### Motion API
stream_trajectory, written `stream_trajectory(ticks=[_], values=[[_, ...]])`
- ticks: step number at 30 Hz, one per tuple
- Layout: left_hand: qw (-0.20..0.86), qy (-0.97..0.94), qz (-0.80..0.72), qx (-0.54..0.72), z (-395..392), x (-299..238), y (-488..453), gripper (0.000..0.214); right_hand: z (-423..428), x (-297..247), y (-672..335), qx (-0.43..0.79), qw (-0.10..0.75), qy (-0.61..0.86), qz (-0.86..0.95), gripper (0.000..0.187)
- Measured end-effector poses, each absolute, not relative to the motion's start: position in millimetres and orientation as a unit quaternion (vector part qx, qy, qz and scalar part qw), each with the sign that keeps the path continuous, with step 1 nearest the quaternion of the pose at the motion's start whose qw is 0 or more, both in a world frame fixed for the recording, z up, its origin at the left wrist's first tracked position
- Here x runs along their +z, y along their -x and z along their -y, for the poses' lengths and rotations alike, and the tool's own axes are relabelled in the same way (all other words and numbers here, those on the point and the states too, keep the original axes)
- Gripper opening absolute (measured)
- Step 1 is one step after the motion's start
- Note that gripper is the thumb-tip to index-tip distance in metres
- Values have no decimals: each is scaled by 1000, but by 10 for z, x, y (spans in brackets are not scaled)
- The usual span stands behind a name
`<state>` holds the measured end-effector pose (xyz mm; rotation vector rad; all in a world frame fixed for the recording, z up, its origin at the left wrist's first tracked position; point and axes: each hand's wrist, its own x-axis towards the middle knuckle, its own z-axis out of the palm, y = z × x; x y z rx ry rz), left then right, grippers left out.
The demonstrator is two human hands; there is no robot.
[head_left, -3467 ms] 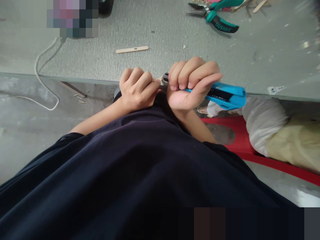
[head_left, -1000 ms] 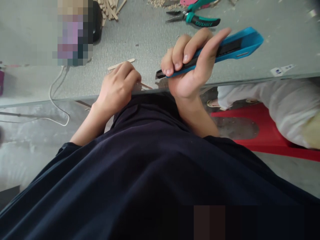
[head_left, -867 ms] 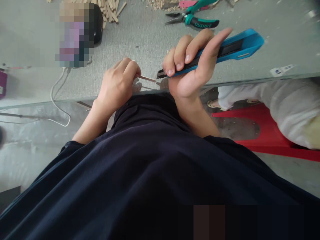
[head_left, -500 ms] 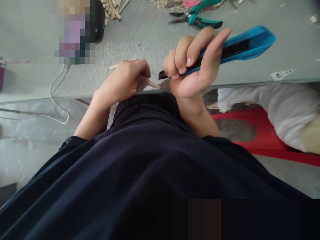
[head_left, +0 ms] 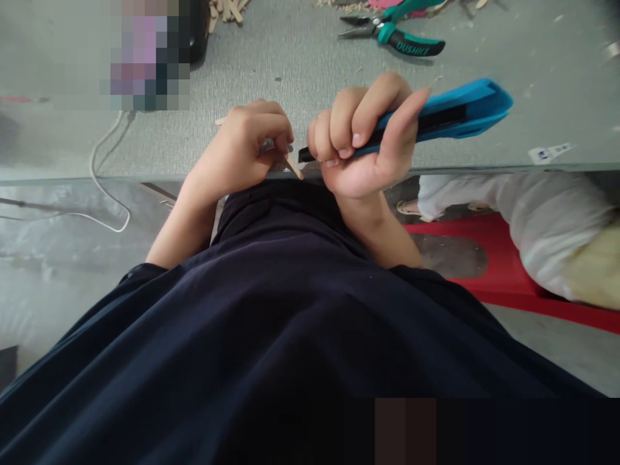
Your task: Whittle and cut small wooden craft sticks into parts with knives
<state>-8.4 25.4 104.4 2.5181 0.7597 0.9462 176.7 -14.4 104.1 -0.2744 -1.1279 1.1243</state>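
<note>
My left hand (head_left: 252, 142) is closed on a thin wooden craft stick (head_left: 294, 168), whose end pokes out from the fingers at the table's near edge. The tip of another stick (head_left: 220, 121) shows behind that hand, on the tabletop. In my right hand (head_left: 365, 139) is a blue utility knife (head_left: 477, 110), its handle slanting up to the right. The knife's dark front end (head_left: 305, 154) points left, a little above the stick's end and apart from it. The fingers hide the middle of the knife.
Green-handled pliers (head_left: 411, 46) lie on the grey table (head_left: 508, 39) beyond my right hand. Several wooden sticks (head_left: 227, 9) are piled at the back. A white cable (head_left: 94, 148) hangs over the edge at left. A person's leg (head_left: 547, 226) and a red chair (head_left: 504, 258) are at right.
My right hand with the knife has shifted left and slightly down, closer to my left hand. The stick in my left hand now tilts more steeply downward. The whole view has shifted a little.
</note>
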Motion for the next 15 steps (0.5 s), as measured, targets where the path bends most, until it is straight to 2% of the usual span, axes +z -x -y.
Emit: stream_trajectory(ticks=[4,10,15], values=[[205,-867,-278,358,-204,1066,63,21,147,965,-1700,481,693,101,528,68],[215,-854,-350,318,-155,1117,65,15,-86,661,-1518,358,748,77,553,79],[202,-839,-413,291,-198,1125,41,10,-49,671,-1528,360,745,46,559,75]])
